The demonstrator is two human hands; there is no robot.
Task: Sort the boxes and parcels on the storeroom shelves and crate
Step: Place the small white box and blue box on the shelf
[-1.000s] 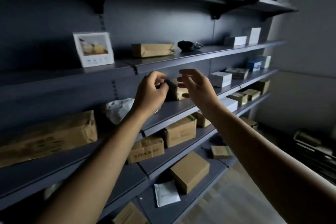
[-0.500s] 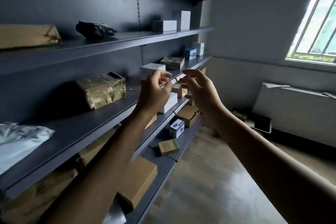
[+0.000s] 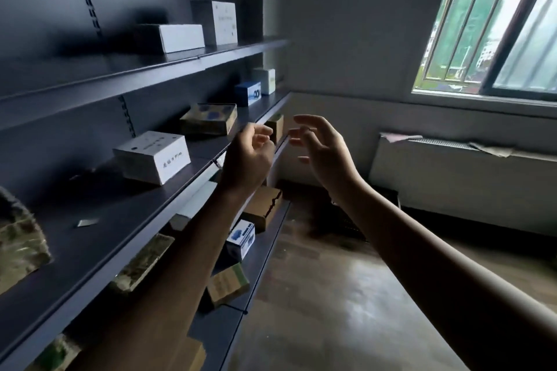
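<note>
Grey metal shelves [image 3: 120, 220] in a dim storeroom. White lettered box [image 3: 153, 156] sits on the middle one. Past that box on the same shelf: patterned box [image 3: 209, 119], then blue box [image 3: 247, 93]. Brown carton [image 3: 263, 208] lies below and right of it, a shelf down. Left hand [image 3: 248, 159] hovers just right of the white lettered box — grip loose, fingers curled, nothing in it. Right hand [image 3: 325, 150] is farther right — fingers spread, grip empty.
</note>
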